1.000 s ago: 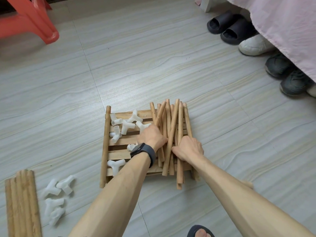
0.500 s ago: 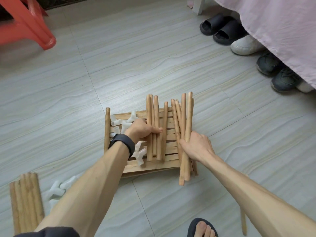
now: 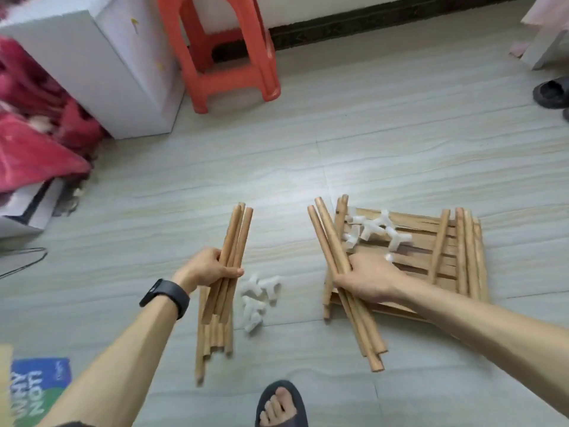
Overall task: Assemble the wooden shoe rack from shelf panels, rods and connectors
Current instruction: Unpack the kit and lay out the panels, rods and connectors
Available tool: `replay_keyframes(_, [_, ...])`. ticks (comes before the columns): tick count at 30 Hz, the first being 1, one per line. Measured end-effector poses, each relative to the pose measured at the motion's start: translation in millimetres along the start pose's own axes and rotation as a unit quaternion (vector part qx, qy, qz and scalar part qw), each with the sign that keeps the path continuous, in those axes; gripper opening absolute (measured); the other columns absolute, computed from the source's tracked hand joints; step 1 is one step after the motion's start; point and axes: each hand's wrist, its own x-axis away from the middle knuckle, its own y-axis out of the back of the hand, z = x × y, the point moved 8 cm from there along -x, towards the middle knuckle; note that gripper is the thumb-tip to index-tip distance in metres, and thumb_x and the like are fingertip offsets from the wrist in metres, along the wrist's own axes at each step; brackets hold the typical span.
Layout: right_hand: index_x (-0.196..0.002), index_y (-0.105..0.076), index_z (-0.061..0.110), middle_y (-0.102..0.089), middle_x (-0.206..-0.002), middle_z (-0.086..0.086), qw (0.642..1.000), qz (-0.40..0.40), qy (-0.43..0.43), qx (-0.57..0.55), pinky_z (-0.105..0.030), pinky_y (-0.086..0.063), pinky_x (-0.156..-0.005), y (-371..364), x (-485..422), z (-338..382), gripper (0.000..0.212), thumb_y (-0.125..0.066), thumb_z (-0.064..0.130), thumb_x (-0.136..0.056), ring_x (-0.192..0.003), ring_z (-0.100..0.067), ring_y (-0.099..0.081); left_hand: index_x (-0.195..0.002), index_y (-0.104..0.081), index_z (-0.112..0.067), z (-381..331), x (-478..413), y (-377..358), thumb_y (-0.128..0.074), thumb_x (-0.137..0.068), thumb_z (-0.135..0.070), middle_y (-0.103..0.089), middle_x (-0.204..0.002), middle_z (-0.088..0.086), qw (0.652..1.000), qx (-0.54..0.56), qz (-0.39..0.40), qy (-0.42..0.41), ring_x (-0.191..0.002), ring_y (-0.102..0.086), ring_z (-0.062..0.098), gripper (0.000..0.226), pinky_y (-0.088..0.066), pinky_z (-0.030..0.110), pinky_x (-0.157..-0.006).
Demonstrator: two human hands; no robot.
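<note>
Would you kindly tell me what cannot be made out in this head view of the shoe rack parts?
- Rod count in the left hand: head view, the rods overlap and blur.
- Near left corner of the shelf panel: head view, covered by the right hand.
- Number of floor connectors: head view, lost to motion blur.

left hand (image 3: pixel 212 268) grips rod bundle (image 3: pixel 234 235) | right hand (image 3: pixel 368 280) grips other rods (image 3: pixel 328 238) | arms outstretched
</note>
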Motion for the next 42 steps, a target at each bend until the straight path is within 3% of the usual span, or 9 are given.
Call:
replay_keyframes(9, [-0.073,-0.056,0.024,-0.064,-0.076,0.003,0.990,0.095,0.054,-0.090,-0.028,-0.046,-0.060,-152,-45,102,0.020,-0.057,0.036,-0.089,-0.076,-0.019,-0.063,-0.094,-0.069,-0.015,221,5,9,-0.084,-0.081,-0.036,-0.073,-0.090,0.001,0.984,0.034,-0.054,0.165,-0.081,-0.069,0.017,0.029,-0.056,0.030,-0.069])
replay_keyframes(17, [-0.099,-0.067,0.015,-0.072,-0.100,-0.006,0.980,0.139,0.059,-0.128,-0.038,-0.053,-0.089,-260,-83,169,0.032,-0.052,0.041,-0.090,-0.098,-0.030,-0.065,-0.101,-0.067,-0.017,275,-1,0,-0.084,-0.080,-0.037,-0.071,-0.093,-0.002,0.980,0.044,-0.062,0.183,-0.091,-0.067,0.019,0.033,-0.054,0.029,-0.079])
replay_keyframes(24, [-0.135,-0.046,0.008,-0.061,-0.133,-0.013,0.980,0.161,0.018,-0.117,-0.040,-0.050,-0.098,-322,-103,218,0.058,-0.054,0.052,-0.097,-0.121,-0.033,-0.060,-0.109,-0.068,-0.014,288,-5,-9,-0.083,-0.082,-0.034,-0.075,-0.103,0.003,0.979,0.058,-0.059,0.186,-0.089,-0.067,0.019,0.036,-0.054,0.027,-0.079])
replay_keyframes(27, [-0.138,-0.046,0.010,-0.057,-0.134,-0.012,0.987,0.121,0.030,-0.099,-0.043,-0.049,-0.100,-309,-100,206,0.058,-0.053,0.051,-0.097,-0.120,-0.032,-0.058,-0.117,-0.068,-0.013,285,-9,-15,-0.082,-0.084,-0.034,-0.074,-0.109,0.004,0.980,0.058,-0.066,0.180,-0.099,-0.067,0.022,0.042,-0.052,0.028,-0.084])
replay_keyframes(30, [-0.129,-0.050,0.019,-0.052,-0.128,-0.003,0.994,-0.020,0.095,-0.041,-0.042,-0.052,-0.089,-265,-95,183,0.038,-0.050,0.041,-0.097,-0.112,-0.026,-0.058,-0.122,-0.066,-0.012,279,-11,-18,-0.079,-0.086,-0.036,-0.072,-0.117,0.006,0.979,0.060,-0.068,0.182,-0.108,-0.066,0.025,0.045,-0.052,0.031,-0.089])
replay_keyframes(33, [-0.142,-0.041,0.026,-0.034,-0.152,-0.008,0.970,-0.107,0.189,0.108,-0.046,-0.044,-0.106,-237,-92,166,0.052,-0.053,0.045,-0.095,-0.137,-0.031,-0.039,-0.125,-0.064,-0.014,266,-12,-10,-0.073,-0.090,-0.036,-0.071,-0.119,0.007,0.980,0.028,-0.084,0.178,-0.110,-0.065,0.028,0.042,-0.054,0.035,-0.091])
replay_keyframes(35, [-0.158,-0.019,0.038,0.005,-0.170,-0.010,0.947,-0.062,0.223,0.223,-0.054,-0.016,-0.122,-240,-100,152,0.069,-0.049,0.054,-0.098,-0.154,-0.037,-0.004,-0.125,-0.064,-0.017,246,-9,3,-0.068,-0.093,-0.038,-0.071,-0.118,0.008,0.976,0.010,-0.136,0.168,-0.109,-0.065,0.031,0.039,-0.055,0.039,-0.090])
replay_keyframes(37, [-0.159,-0.003,0.045,0.035,-0.162,-0.005,0.928,-0.023,0.219,0.300,-0.062,0.003,-0.121,-244,-110,132,0.071,-0.041,0.059,-0.100,-0.153,-0.037,0.021,-0.126,-0.063,-0.018,220,-6,8,-0.066,-0.094,-0.041,-0.071,-0.117,0.007,0.973,0.040,-0.179,0.141,-0.107,-0.065,0.031,0.040,-0.056,0.042,-0.089])
replay_keyframes(42, [-0.160,-0.012,0.041,0.046,-0.154,0.006,0.937,-0.018,0.171,0.304,-0.064,-0.006,-0.119,-234,-120,96,0.062,-0.029,0.058,-0.103,-0.155,-0.034,0.013,-0.128,-0.063,-0.015,147,-10,-45,-0.071,-0.090,-0.045,-0.070,-0.118,0.004,0.992,0.060,-0.094,0.061,-0.107,-0.066,0.025,0.049,-0.057,0.039,-0.091])
